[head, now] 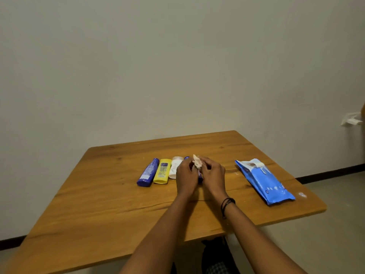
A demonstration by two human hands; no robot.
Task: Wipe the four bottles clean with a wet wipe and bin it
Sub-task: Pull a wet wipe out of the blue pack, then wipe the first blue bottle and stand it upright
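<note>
- Two bare forearms reach in from the bottom of the frame over the wooden tabletop [98, 214]. A black wristband [227, 203] circles the right wrist.
- At the centre of the frame, the left hand [185, 176] curls its fingers round the fourth bottle [200, 177]. This dark blue bottle is mostly hidden between the hands, and its far end shows just above the left knuckles.
- The right hand [213, 173], close beside the left, pinches a crumpled wet wipe [197, 162] against the upper part of that bottle. The wipe's tip sticks up above both hands.
- Just left of the hands, three bottles lie flat side by side: a blue bottle [148, 173], a yellow bottle [162, 171] and a white bottle [175, 167]. The left hand partly covers the white one.
- Well to the right lies a blue pack of wipes [264, 180], with a white wipe showing at its far end.
- Beyond the tabletop's far edge stands a plain pale wall [177, 66], with a white fitting [351, 119] at the right edge of the frame.
</note>
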